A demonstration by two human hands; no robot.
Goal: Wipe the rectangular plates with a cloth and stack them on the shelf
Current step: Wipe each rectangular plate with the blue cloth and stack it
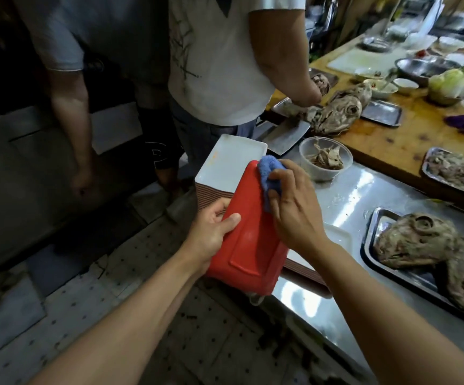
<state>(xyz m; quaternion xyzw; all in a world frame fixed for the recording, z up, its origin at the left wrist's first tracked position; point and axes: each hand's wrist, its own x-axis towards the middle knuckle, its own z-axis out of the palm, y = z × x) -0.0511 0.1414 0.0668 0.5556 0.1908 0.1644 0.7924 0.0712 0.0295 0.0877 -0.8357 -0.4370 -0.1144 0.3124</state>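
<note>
Red rectangular plastic plate (248,232), tilted underside-up at centre frame over the steel counter's edge, is gripped along its left rim by the left hand (211,232), steadying it for wiping. To its right, the right hand (291,209) pinches a bunched blue cloth (269,176) against it. Behind, a tall stack of white rectangular plates (225,165) waits.

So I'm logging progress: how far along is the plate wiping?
Nothing shows as finished; no shelf is in view. In hand: the left hand holds a red plate underside up while the right hand rubs it with the blue cloth. Left: a tall plate stack behind it.
</note>
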